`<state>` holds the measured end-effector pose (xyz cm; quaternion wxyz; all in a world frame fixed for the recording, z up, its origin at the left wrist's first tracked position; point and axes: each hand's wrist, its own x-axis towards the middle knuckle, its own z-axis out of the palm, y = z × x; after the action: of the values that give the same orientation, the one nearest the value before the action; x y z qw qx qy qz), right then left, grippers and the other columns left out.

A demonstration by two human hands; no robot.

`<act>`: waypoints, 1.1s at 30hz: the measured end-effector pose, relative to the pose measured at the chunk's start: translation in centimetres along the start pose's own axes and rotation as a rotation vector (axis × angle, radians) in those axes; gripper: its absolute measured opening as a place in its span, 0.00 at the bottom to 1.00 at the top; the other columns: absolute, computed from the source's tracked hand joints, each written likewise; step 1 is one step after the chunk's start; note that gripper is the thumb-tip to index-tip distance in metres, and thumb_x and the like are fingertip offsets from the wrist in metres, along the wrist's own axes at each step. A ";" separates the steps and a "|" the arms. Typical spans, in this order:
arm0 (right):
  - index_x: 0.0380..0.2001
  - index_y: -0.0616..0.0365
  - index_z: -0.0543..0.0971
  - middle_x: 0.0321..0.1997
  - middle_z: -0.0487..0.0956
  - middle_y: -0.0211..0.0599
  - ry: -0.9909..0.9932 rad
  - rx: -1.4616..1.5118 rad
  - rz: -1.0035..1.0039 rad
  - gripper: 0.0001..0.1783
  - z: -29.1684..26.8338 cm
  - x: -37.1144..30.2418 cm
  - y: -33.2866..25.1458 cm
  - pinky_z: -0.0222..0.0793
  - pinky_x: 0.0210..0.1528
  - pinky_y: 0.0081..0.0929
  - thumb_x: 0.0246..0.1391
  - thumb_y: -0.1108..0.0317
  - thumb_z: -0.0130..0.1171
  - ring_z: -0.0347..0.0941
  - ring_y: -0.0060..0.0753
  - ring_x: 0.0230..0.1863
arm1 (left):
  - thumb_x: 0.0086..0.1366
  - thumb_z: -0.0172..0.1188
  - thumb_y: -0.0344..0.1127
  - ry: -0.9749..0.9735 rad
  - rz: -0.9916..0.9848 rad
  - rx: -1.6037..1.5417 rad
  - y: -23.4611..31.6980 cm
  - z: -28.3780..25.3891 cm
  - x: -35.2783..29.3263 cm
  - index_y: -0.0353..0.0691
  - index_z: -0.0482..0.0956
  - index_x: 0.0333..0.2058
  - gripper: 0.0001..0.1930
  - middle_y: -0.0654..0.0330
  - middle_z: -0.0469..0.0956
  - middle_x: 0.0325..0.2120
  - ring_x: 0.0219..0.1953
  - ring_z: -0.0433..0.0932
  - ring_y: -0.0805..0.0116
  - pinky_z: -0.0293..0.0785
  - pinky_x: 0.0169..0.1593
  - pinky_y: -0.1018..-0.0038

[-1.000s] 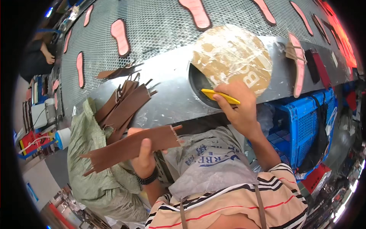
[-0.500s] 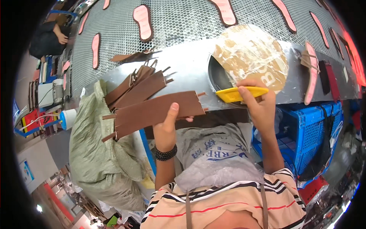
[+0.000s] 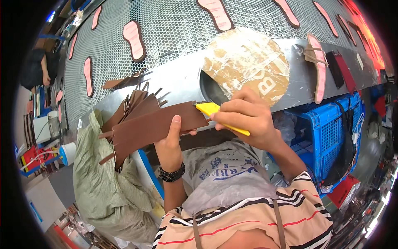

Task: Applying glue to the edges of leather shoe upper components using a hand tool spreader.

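Note:
My left hand (image 3: 169,143) holds a flat brown leather strip (image 3: 145,126), thumb on top and fingers beneath. Narrow tabs stick out at the strip's left end. In my right hand (image 3: 251,118) is a yellow-handled brush (image 3: 226,120), whose dark tip meets the right end of the strip. Several more brown pieces (image 3: 134,106) lie piled behind the strip at the table edge. Just beyond my right hand stands a dark round bowl (image 3: 212,91), mostly covered by a round cardboard lid (image 3: 253,62) wrapped in clear tape.
Pink insoles (image 3: 134,39) with dark rims lie on a metal mesh belt (image 3: 170,25) across the metal table edge (image 3: 182,79). A tied insole (image 3: 318,68) is at the right. A green sack (image 3: 103,186) stands left, a blue crate (image 3: 331,133) right. Another person's arm (image 3: 45,70) shows far left.
My right hand has moved left from the bowl, bringing the brush to the strip's right end. My left hand still holds the strip. The whole view has shifted somewhat.

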<state>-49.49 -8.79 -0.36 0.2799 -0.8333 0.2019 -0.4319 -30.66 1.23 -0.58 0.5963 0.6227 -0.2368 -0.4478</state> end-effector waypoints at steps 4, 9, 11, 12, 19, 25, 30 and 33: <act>0.33 0.55 0.83 0.32 0.79 0.29 -0.136 0.090 0.000 0.14 -1.8 -1.2 0.9 0.68 0.27 0.28 0.39 0.70 0.73 0.72 0.32 0.30 | 0.71 0.55 0.32 -0.018 0.041 0.058 0.1 1.0 1.5 0.26 0.77 0.40 0.11 0.52 0.81 0.30 0.27 0.80 0.66 0.77 0.33 0.73; 0.33 0.54 0.83 0.31 0.79 0.30 -0.151 0.142 0.008 0.12 -3.6 -1.5 2.6 0.67 0.26 0.29 0.41 0.68 0.73 0.73 0.31 0.27 | 0.71 0.54 0.32 -0.012 0.048 0.069 0.2 3.2 3.1 0.26 0.77 0.41 0.11 0.52 0.81 0.32 0.28 0.81 0.65 0.79 0.33 0.72; 0.32 0.56 0.83 0.31 0.79 0.31 -0.154 0.135 0.012 0.11 -4.4 -1.1 2.8 0.68 0.27 0.29 0.43 0.69 0.72 0.73 0.31 0.27 | 0.71 0.54 0.32 0.011 0.069 0.069 -0.1 3.5 3.5 0.26 0.76 0.41 0.11 0.52 0.81 0.33 0.29 0.81 0.64 0.80 0.34 0.72; 0.32 0.57 0.82 0.31 0.79 0.33 -0.022 0.131 0.078 0.10 -4.2 -1.2 2.7 0.68 0.28 0.28 0.44 0.71 0.72 0.74 0.32 0.28 | 0.71 0.54 0.32 0.024 0.080 0.068 -0.2 3.6 3.7 0.26 0.76 0.42 0.11 0.52 0.81 0.34 0.29 0.81 0.64 0.81 0.34 0.72; 0.37 0.61 0.77 0.38 0.76 0.42 0.338 0.184 0.243 0.08 0.9 -2.4 2.2 0.70 0.33 0.27 0.54 0.78 0.63 0.75 0.37 0.34 | 0.72 0.52 0.32 0.043 0.168 0.094 -0.4 5.2 2.9 0.26 0.76 0.42 0.12 0.51 0.81 0.34 0.29 0.81 0.64 0.81 0.34 0.71; 0.37 0.61 0.77 0.38 0.76 0.41 0.502 0.090 0.351 0.08 0.6 -3.5 1.4 0.71 0.34 0.28 0.54 0.78 0.63 0.75 0.38 0.35 | 0.72 0.53 0.32 0.065 0.194 0.055 -0.6 4.1 2.4 0.27 0.75 0.44 0.11 0.51 0.81 0.36 0.30 0.81 0.63 0.80 0.35 0.70; 0.37 0.61 0.77 0.39 0.75 0.42 0.347 0.115 0.273 0.08 1.2 -2.3 0.8 0.71 0.36 0.27 0.54 0.79 0.62 0.74 0.36 0.36 | 0.71 0.54 0.31 0.063 0.191 0.031 -1.1 3.2 1.9 0.28 0.74 0.46 0.11 0.51 0.79 0.40 0.34 0.81 0.63 0.80 0.34 0.70; 0.37 0.61 0.77 0.41 0.74 0.42 0.411 0.080 0.375 0.07 1.5 -2.7 1.0 0.72 0.36 0.28 0.54 0.79 0.62 0.74 0.36 0.36 | 0.72 0.53 0.32 0.092 0.196 0.047 -1.3 3.1 1.7 0.27 0.76 0.43 0.11 0.52 0.81 0.35 0.29 0.81 0.65 0.79 0.35 0.73</act>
<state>-49.82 -7.56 -3.36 0.3409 -0.6646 0.3880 -0.5400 -32.72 -1.62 -1.93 0.6327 0.6303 -0.2796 -0.3525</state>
